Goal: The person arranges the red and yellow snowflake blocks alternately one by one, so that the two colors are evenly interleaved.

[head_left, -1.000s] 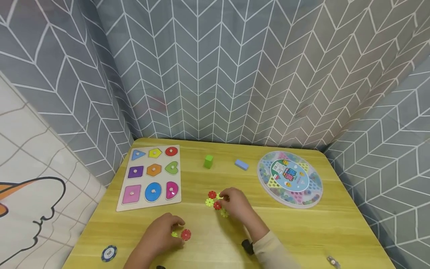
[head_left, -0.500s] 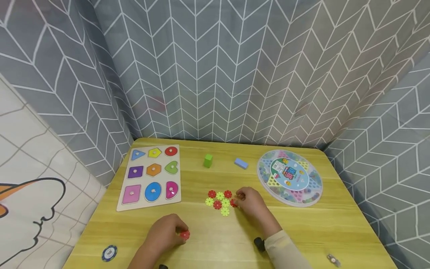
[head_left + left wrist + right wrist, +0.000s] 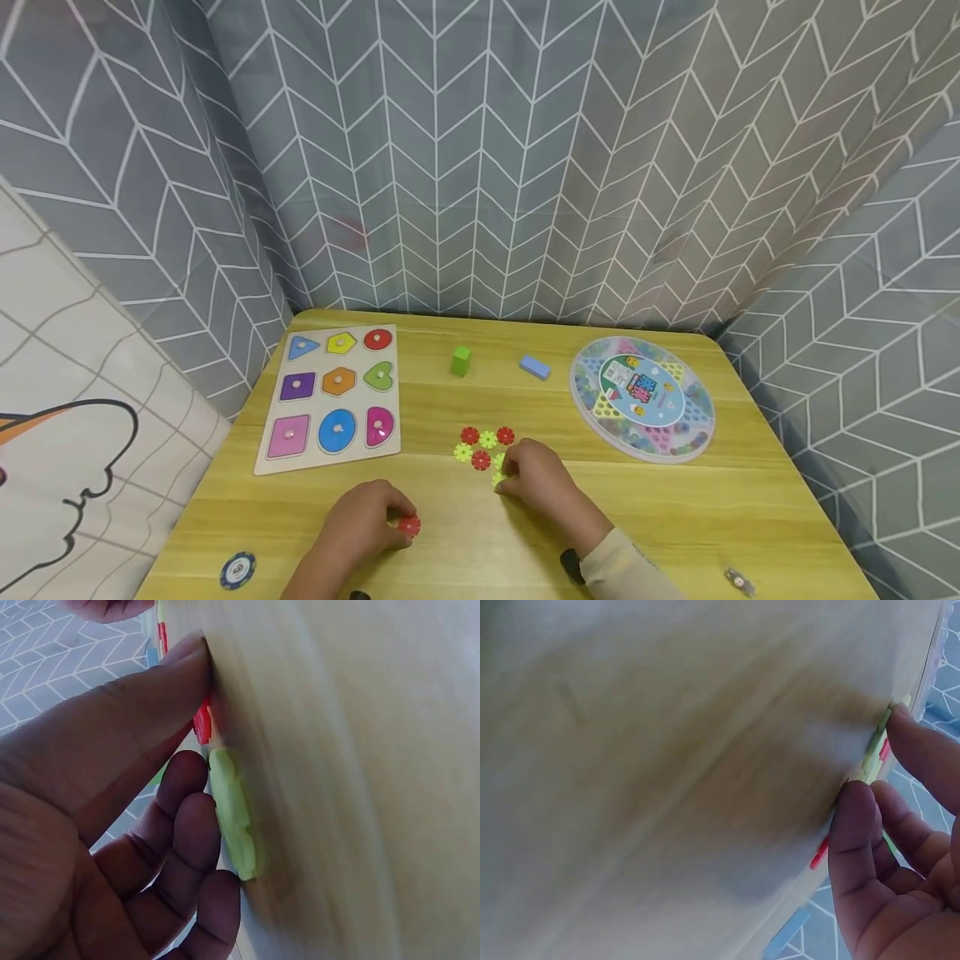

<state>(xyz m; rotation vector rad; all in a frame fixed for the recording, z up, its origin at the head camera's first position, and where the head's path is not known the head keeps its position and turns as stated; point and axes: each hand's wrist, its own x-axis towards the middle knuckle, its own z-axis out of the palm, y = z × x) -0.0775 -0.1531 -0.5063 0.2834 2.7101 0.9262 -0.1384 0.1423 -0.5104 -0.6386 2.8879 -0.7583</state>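
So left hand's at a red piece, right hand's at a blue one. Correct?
Not blue: the right hand is at a yellow piece, as the head view shows. The left hand is at a red piece, as you say.

The right hand (image 3: 542, 477) partly hides a flat yellow-green, flower-shaped plastic piece (image 3: 497, 481), and the left hand (image 3: 364, 518) covers part of a flat red, flower-shaped plastic piece (image 3: 410, 526). Well to the right hand's right, a grey object (image 3: 739, 582) is too small to identify; near both hands, the wooden tabletop (image 3: 667, 750) is blurred in the wrist views.
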